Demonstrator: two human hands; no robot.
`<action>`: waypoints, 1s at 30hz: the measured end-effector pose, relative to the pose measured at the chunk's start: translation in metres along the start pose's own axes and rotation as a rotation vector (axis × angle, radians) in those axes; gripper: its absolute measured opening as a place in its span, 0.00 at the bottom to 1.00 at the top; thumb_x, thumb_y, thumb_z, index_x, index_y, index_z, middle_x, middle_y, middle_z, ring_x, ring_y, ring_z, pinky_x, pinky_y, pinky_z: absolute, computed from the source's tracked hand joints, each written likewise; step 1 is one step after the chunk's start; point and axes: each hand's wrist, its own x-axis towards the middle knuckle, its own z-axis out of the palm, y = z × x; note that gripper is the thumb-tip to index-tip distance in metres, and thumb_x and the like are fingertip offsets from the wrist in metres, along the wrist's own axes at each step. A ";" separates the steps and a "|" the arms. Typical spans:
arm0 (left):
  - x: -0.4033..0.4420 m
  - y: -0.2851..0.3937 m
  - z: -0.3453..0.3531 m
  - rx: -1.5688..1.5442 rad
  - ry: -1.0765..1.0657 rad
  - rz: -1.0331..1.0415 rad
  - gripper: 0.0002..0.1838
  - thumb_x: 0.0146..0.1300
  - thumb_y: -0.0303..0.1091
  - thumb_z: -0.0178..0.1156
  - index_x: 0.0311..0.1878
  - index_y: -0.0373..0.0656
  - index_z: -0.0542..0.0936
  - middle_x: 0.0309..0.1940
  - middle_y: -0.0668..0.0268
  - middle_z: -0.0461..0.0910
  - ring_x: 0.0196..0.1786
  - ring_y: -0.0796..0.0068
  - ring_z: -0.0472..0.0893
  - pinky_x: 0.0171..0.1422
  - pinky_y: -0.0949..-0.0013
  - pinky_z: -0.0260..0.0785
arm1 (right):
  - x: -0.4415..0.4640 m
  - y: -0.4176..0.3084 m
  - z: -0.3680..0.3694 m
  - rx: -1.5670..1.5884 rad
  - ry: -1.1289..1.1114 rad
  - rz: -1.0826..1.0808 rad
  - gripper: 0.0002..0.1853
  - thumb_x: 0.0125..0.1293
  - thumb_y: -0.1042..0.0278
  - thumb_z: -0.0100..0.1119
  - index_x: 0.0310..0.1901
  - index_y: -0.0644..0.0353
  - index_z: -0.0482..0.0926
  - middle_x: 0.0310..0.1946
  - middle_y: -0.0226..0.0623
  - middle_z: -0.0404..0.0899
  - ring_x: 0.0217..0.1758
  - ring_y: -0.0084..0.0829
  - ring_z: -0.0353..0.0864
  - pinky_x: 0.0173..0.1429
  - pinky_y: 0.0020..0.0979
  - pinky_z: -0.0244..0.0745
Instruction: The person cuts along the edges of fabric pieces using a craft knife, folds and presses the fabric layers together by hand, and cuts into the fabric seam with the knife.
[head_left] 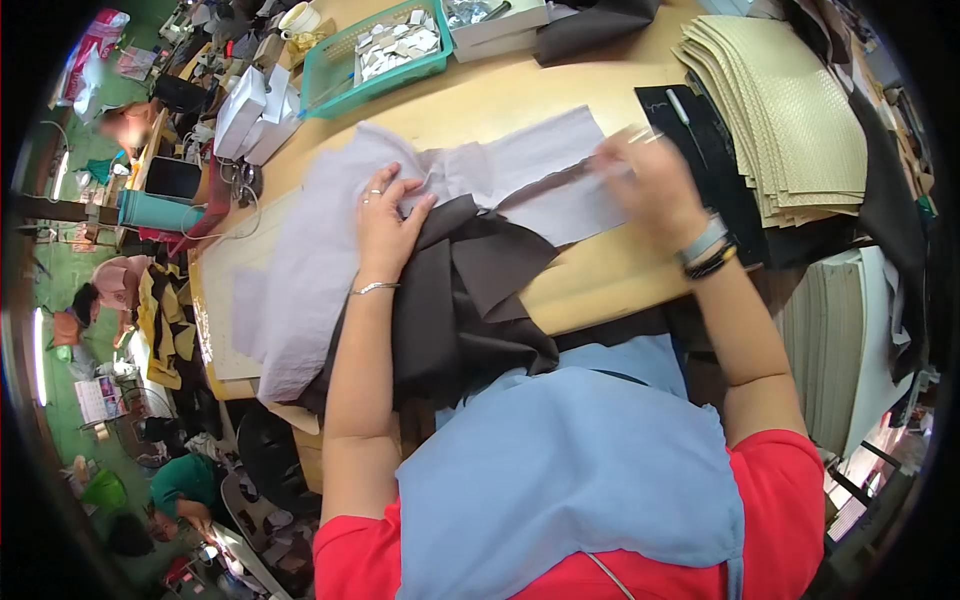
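My left hand (390, 220), ringed and braceleted, lies with its fingers apart on a pale lilac-grey fabric (310, 250). Beside its palm, dark brown fabric (430, 320) is bunched and drapes over the table edge towards my lap. A pale strip of the cloth (545, 150) stretches to the right, with a dark brown edge running along it. At that strip's right end is my right hand (655, 190), smeared by motion. Its fingers are bent, but whether they hold anything is not visible.
Behind the cloth stand a teal basket (320, 85) of small white pieces and a white box (500, 30). At right are a black piece with a white-handled tool (685, 115) and stacked cream quilted sheets (790, 120). Scissors (240, 180) lie at left; people work beyond.
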 end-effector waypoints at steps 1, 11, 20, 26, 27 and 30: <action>-0.002 -0.002 0.002 -0.036 0.009 -0.016 0.14 0.58 0.41 0.70 0.43 0.45 0.85 0.61 0.53 0.76 0.65 0.52 0.72 0.68 0.57 0.62 | -0.006 -0.020 0.017 0.165 -0.108 -0.144 0.10 0.59 0.66 0.67 0.39 0.61 0.81 0.39 0.43 0.83 0.42 0.43 0.82 0.47 0.40 0.77; -0.001 -0.038 -0.052 0.111 -0.083 -0.151 0.08 0.61 0.32 0.68 0.40 0.40 0.83 0.57 0.54 0.78 0.57 0.54 0.78 0.59 0.59 0.69 | -0.013 -0.065 0.074 0.053 -0.323 -0.203 0.25 0.63 0.44 0.62 0.52 0.56 0.80 0.56 0.38 0.78 0.61 0.39 0.74 0.68 0.43 0.66; 0.019 0.052 -0.017 -0.197 -0.371 0.080 0.14 0.66 0.37 0.64 0.49 0.39 0.83 0.43 0.58 0.86 0.47 0.65 0.83 0.54 0.67 0.73 | -0.019 -0.094 0.098 -0.159 -0.231 -0.207 0.13 0.58 0.65 0.61 0.45 0.54 0.82 0.59 0.41 0.74 0.62 0.43 0.73 0.67 0.64 0.62; 0.022 0.025 -0.016 -0.522 -0.487 -0.085 0.13 0.57 0.31 0.72 0.29 0.44 0.74 0.43 0.65 0.82 0.52 0.77 0.77 0.61 0.71 0.66 | -0.024 -0.090 0.097 0.155 -0.203 -0.403 0.15 0.68 0.54 0.58 0.39 0.59 0.80 0.44 0.38 0.81 0.55 0.39 0.77 0.64 0.48 0.70; 0.020 0.019 -0.016 -0.531 -0.472 -0.072 0.12 0.57 0.30 0.72 0.32 0.43 0.75 0.43 0.65 0.82 0.50 0.77 0.77 0.59 0.71 0.67 | -0.019 -0.084 0.095 0.208 -0.245 -0.364 0.14 0.68 0.55 0.58 0.38 0.59 0.79 0.43 0.39 0.81 0.52 0.40 0.78 0.61 0.47 0.71; 0.015 -0.005 -0.015 -0.606 -0.384 -0.108 0.12 0.56 0.27 0.70 0.40 0.40 0.77 0.41 0.66 0.81 0.47 0.76 0.77 0.56 0.69 0.70 | -0.006 -0.066 0.087 0.337 -0.200 -0.252 0.13 0.68 0.58 0.60 0.33 0.61 0.76 0.37 0.41 0.79 0.43 0.45 0.78 0.49 0.41 0.75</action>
